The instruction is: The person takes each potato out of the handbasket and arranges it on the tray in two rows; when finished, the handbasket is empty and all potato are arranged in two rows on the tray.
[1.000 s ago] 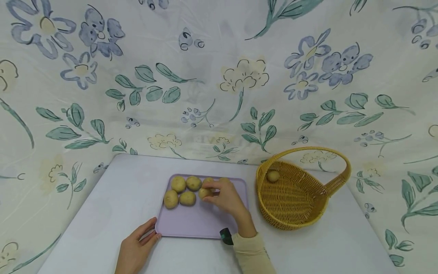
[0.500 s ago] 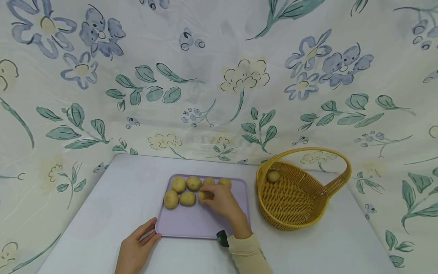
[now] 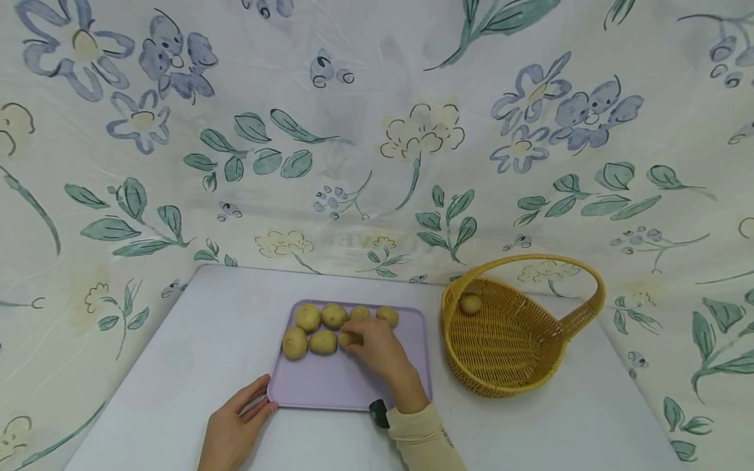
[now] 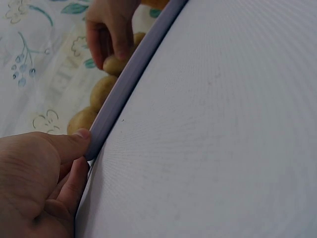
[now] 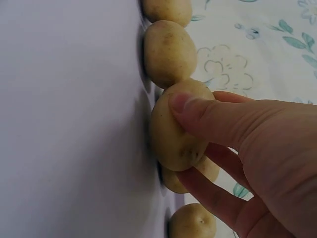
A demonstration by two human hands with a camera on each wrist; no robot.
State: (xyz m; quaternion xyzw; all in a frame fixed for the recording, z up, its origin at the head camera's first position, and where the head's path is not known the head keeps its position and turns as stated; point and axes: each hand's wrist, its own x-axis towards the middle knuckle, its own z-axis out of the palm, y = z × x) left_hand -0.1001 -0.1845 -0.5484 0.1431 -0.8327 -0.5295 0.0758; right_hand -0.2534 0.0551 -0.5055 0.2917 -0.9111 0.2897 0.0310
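A lilac tray lies on the table with two rows of potatoes at its far side. My right hand pinches one potato between thumb and fingers, in the nearer row. In the head view it sits right beside another potato to its left, and the hand partly covers it. At the tray's near left corner is my left hand. The left wrist view shows its thumb on the tray rim and its fingers lower down at the corner, gripping it.
A wicker basket with a tall arched handle stands right of the tray, holding one potato. A floral cloth hangs behind the white table. A dark device is on my right wrist.
My right hand has shifted slightly left with the potato, bringing it closer to the neighbouring one in the row. The far right potato shows more fully. My left hand has stayed put.
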